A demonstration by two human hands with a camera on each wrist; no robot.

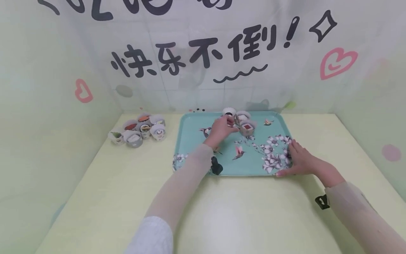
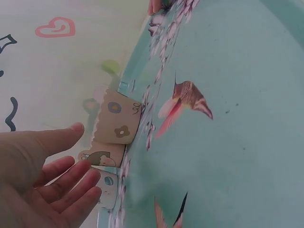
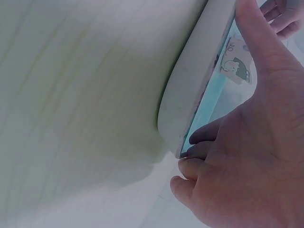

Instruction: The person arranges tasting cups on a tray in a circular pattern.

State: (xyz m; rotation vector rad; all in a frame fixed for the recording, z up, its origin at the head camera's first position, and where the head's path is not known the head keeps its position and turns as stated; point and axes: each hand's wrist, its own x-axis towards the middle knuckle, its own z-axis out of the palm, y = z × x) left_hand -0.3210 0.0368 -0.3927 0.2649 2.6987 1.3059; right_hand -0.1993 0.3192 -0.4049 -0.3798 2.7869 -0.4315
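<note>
A turquoise tray [image 1: 196, 123] printed with flowers and birds lies on the table. Small patterned paper cups [image 1: 247, 128] stand together near its back edge, one containing something dark red. My left hand [image 1: 221, 128] is beside these cups; in the left wrist view its fingers [image 2: 71, 190] are loosely bent with nothing between them, overlapping the nearest cups [image 2: 108, 186]. At the tray's front right corner, my right hand [image 1: 301, 158] grips the rim, thumb on the front edge and fingers along the right side. The right wrist view shows its fingers [image 3: 202, 147] curled at the tray's edge.
To the left of the tray, several more filled paper cups [image 1: 133, 138] sit clustered on the pale yellow table [image 1: 228, 218]. A sheet [image 1: 196, 95] with dark writing and pink hearts stands as a wall behind the table, with pale side walls.
</note>
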